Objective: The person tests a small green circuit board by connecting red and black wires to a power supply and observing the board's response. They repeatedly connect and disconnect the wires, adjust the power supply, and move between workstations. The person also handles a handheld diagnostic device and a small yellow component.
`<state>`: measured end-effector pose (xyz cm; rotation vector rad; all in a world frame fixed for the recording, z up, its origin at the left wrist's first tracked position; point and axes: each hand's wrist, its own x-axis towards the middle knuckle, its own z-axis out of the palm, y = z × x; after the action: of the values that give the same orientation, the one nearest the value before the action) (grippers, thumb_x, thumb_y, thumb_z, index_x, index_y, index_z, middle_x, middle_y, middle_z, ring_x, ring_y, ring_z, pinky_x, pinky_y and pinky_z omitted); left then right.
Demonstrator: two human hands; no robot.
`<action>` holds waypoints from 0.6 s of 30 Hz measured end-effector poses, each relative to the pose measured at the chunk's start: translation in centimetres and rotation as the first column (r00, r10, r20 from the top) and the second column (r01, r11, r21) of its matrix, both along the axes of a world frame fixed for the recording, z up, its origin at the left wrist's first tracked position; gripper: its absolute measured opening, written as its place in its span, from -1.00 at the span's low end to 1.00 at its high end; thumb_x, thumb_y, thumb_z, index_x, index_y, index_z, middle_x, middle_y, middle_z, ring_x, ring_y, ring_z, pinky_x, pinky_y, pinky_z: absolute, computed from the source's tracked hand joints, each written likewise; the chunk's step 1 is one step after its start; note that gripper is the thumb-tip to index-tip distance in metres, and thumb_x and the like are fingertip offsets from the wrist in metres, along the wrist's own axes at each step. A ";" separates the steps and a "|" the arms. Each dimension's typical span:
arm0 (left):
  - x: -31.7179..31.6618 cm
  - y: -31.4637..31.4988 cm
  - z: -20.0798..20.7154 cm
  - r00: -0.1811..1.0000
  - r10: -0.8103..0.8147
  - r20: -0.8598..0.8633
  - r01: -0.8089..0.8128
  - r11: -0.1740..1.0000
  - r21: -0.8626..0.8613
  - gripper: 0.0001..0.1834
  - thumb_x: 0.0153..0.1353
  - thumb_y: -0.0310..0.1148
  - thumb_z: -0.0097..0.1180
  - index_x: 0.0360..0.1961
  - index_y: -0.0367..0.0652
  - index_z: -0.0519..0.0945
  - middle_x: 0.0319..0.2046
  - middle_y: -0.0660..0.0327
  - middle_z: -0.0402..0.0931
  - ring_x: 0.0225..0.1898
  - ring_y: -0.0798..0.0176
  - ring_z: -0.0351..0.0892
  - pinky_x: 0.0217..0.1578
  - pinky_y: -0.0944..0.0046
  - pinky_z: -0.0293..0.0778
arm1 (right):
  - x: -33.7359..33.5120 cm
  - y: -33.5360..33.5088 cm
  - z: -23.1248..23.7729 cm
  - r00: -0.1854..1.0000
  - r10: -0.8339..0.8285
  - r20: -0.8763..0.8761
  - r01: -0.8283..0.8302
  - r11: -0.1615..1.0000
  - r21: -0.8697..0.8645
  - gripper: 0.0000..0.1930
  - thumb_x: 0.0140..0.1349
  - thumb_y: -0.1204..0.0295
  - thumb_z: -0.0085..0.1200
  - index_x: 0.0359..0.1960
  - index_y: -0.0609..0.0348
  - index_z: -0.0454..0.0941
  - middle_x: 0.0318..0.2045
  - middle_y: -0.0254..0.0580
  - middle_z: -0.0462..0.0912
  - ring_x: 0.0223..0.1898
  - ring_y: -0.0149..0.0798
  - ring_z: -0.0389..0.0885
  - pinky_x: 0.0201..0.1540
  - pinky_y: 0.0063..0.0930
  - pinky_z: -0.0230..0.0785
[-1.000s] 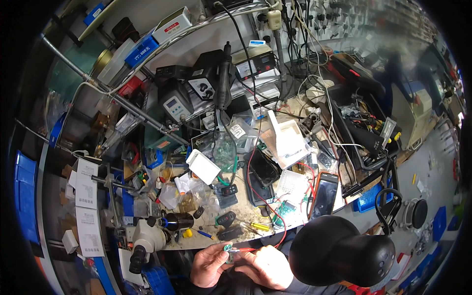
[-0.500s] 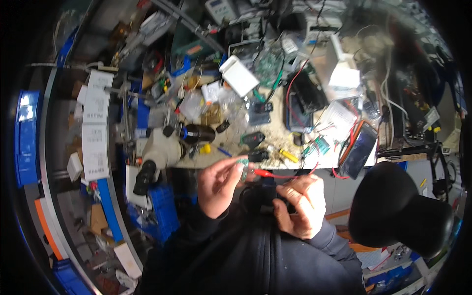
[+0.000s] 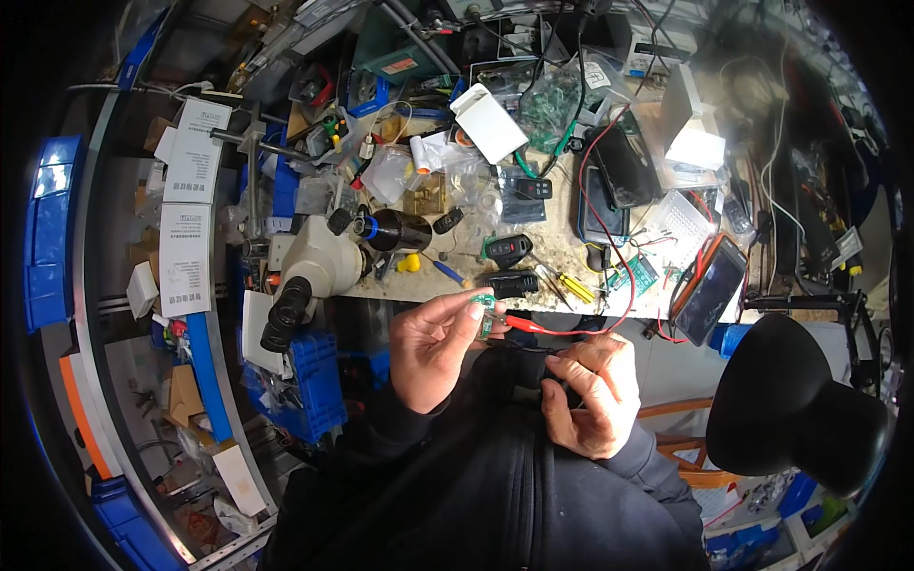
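Note:
My left hand [image 3: 428, 352] pinches a small green circuit board [image 3: 486, 322] between thumb and fingers, just off the bench's front edge. A red alligator clip [image 3: 520, 324] sits against the board's right side, and its red wire runs right and up over the bench. To the right, my right hand [image 3: 597, 395] is closed, thumb towards curled fingers, around something small and dark that I cannot make out. Beyond the hands lie a black key fob [image 3: 507, 250], a dark slim object [image 3: 509, 284] and yellow-handled tweezers or pliers [image 3: 576, 288].
A microscope [image 3: 319, 262] stands left, beside a brown bottle [image 3: 398, 231]. A black lamp head [image 3: 771, 395] looms at the right. A phone-like device [image 3: 709, 290], a white box [image 3: 490, 124] and loose wires crowd the bench [image 3: 466, 252]. Blue bins [image 3: 309, 385] sit lower left.
The view has shifted a little, so the bench things appear farther right. Both hands keep much the same pose, and the board and red clip stay together.

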<state>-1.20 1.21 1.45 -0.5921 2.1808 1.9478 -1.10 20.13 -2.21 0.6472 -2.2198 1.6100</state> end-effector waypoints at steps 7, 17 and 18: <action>-0.1 -1.1 0.1 0.996 0.063 0.069 -0.065 0.998 0.026 -0.70 0.31 -0.45 -0.02 -0.01 -0.45 0.50 -0.21 0.01 0.60 -0.32 0.24 0.64 -0.25 0.28 0.61 | -3.7 1.8 0.0 0.996 -0.088 -0.027 0.086 0.992 -0.089 -0.72 -0.07 0.66 0.17 -0.24 0.29 0.56 -0.42 -0.10 0.54 -0.37 -0.09 0.52 -0.25 -0.33 0.34; 0.5 -2.4 -0.7 0.980 0.194 -0.047 -0.191 0.980 0.060 -0.74 0.26 -0.48 0.02 -0.14 -0.51 0.50 -0.34 -0.09 0.59 -0.47 0.14 0.65 -0.44 0.26 0.64 | -20.4 5.6 -2.9 0.868 -0.446 0.218 0.495 0.811 -0.311 -0.82 0.24 0.53 0.03 -0.18 0.37 0.56 -0.37 -0.10 0.66 -0.36 -0.36 0.59 -0.24 -0.51 0.42; 0.6 -2.4 -0.5 0.979 0.197 -0.043 -0.195 0.980 0.049 -0.74 0.26 -0.47 0.02 -0.14 -0.51 0.50 -0.34 -0.09 0.59 -0.47 0.14 0.65 -0.45 0.27 0.64 | -21.6 6.2 -3.0 0.860 -0.460 0.220 0.509 0.803 -0.312 -0.81 0.25 0.51 0.03 -0.17 0.37 0.55 -0.37 -0.14 0.67 -0.35 -0.45 0.56 -0.23 -0.57 0.40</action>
<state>-0.59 -1.21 0.95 -0.7887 2.1745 2.1214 -22.70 26.29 -5.19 -0.1371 -1.8765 1.7366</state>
